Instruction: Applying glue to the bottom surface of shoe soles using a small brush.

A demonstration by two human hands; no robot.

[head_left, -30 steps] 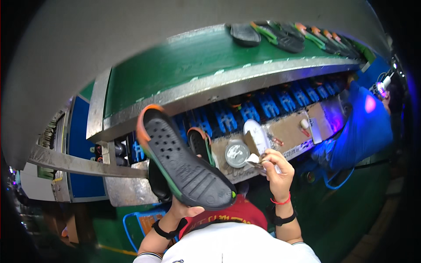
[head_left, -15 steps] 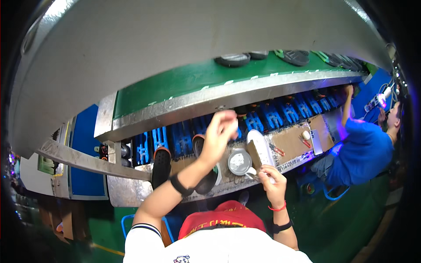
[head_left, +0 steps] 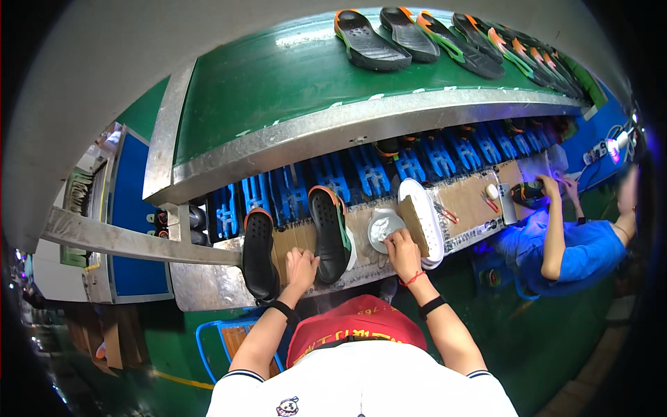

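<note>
My left hand (head_left: 301,270) rests low over the cardboard between two dark shoe soles, fingers loosely curled and thumb apart, with nothing visible in it. Its thumb is nearest the black sole with an orange and green rim (head_left: 328,235). To its left lies another black sole with holes (head_left: 259,254). My right hand (head_left: 404,254) is closed in a pinch at the right rim of a pale cup (head_left: 376,233) containing white stuff. What its fingertips grip is hidden. Just right of it stands a white oblong tray (head_left: 432,233) with a brown cardboard piece (head_left: 415,224) against it.
Blue clamp-like racks (head_left: 374,174) line the bench's back, below a metal-edged green conveyor (head_left: 278,104) bearing several soles (head_left: 372,45). Red-handled snips (head_left: 447,214) and a phone-like slab (head_left: 507,205) lie rightward. A co-worker in a blue shirt (head_left: 583,247) handles a dark shoe part.
My left hand has come down from above the racks to between the soles. My right hand has shifted left and forward, to the cup's rim. The view now shows more of the conveyor.
</note>
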